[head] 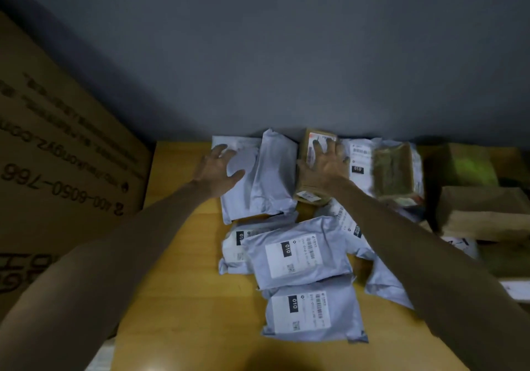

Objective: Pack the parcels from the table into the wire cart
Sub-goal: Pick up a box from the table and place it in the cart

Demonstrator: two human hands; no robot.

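Both arms were out over the far row of parcels on the counter (pixel 177 256). My left hand (pixel 219 171) was open, fingers (pixel 218 151) spread, hovering at or just touching the grey mailer (pixel 258 181) at the back left; no grip closed. My right hand (pixel 325 167) lay flat on the brown taped box (pixel 308 158), fingers splayed over its label, nothing pinched. More grey mailers lay nearer me, one labelled mailer (pixel 298 256) overlapping another (pixel 311 313). The wire cart was not in view, so nothing here showed as packed. Risks, as I judged: the slick poly mailer could slide out of a loose one-hand grab; dragging the box could shove the neighbouring mailer (pixel 358 161) off the pile; dim light made edges hard to read.
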